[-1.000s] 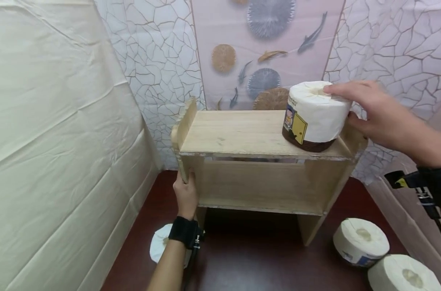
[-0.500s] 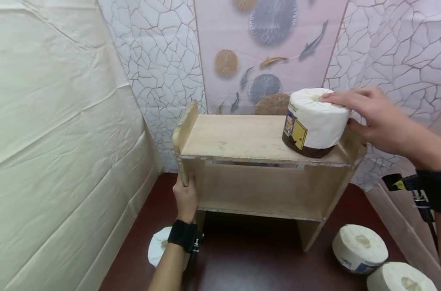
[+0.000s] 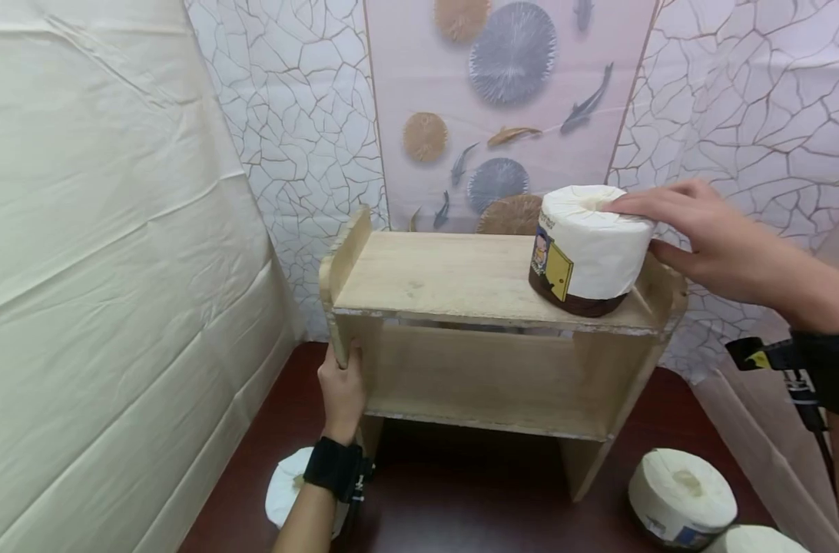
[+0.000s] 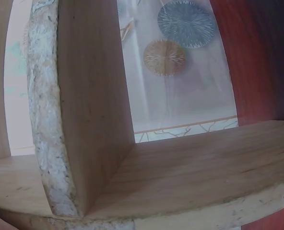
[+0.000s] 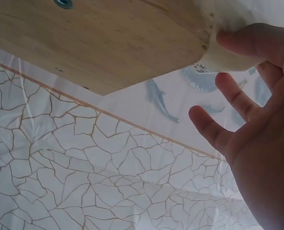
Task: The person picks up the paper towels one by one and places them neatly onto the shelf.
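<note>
A small two-tier wooden shelf [image 3: 447, 269] stands on the dark red table. On the right end of its top board is a wrapped toilet paper roll [image 3: 602, 261], white with a brown base and a cartoon yellow door. My right hand [image 3: 731, 253] holds this roll, fingers over its top near the core hole and thumb against its side. In the right wrist view the thumb [image 5: 242, 42] presses the wrapper while two fingers stretch free. My left hand [image 3: 342, 392] grips the shelf's left side panel below the top board; its inner fingers are hidden behind the panel.
Another toilet paper roll [image 3: 286, 488] sits on the table [image 3: 489, 522] at the left, partly behind my left forearm. Two more rolls stand at the front right, one roll [image 3: 682, 491] whole and another roll [image 3: 751, 540] cut by the frame. Patterned cloth [image 3: 295, 138] hangs behind the shelf.
The head view has tilted up a little, so everything sits lower in the frame. Both hands keep their places on the roll and the shelf.
</note>
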A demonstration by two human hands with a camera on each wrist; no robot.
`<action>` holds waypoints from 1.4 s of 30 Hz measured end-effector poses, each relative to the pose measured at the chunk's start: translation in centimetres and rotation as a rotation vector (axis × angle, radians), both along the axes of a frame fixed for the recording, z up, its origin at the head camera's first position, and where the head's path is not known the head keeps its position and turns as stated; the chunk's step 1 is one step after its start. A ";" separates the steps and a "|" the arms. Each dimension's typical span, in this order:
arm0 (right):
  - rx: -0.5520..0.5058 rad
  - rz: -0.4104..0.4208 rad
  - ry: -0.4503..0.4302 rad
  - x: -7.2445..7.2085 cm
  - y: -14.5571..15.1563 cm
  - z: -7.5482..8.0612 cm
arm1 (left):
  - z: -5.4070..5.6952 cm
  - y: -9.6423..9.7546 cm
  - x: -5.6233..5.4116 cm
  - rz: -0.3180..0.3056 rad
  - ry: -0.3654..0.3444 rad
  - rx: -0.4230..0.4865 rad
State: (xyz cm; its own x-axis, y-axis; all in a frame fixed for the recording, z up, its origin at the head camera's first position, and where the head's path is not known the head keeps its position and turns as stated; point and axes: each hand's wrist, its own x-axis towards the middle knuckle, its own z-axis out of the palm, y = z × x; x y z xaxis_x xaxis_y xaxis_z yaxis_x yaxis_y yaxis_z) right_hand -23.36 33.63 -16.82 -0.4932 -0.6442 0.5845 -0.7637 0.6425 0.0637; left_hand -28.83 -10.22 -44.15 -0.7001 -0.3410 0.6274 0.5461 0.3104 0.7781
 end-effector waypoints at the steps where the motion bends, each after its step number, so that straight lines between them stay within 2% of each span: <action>1: 0.002 0.003 0.004 0.0 0.0 -0.1 | -0.2 0.0 0.1 0.004 -0.010 0.003; 5: 0.015 0.046 0.051 -0.1 0.1 -0.3 | -0.3 0.0 0.4 0.017 -0.014 -0.005; 8: 0.036 0.062 0.081 -0.2 0.2 -0.1 | -0.1 -0.1 0.4 0.016 0.023 -0.012; 12: 0.058 0.039 0.087 0.2 0.5 0.1 | -0.2 -0.2 0.2 0.012 0.068 -0.032; 19: 0.078 0.033 0.139 0.9 -0.5 0.3 | -0.1 -0.5 0.2 0.022 0.051 -0.038; 23: 0.091 0.000 0.164 1.1 -1.3 0.5 | -0.3 -0.5 0.3 0.027 0.051 -0.031; 29: 0.085 -0.105 0.141 2.0 -2.4 1.1 | -0.5 -0.1 0.2 0.015 0.065 -0.013; 37: 0.107 -0.080 0.193 2.3 -3.9 0.9 | -0.7 -0.3 0.4 0.021 0.056 0.003; 42: 0.095 -0.115 0.182 2.9 -4.1 0.9 | -0.1 -0.1 0.3 -0.001 0.035 -0.005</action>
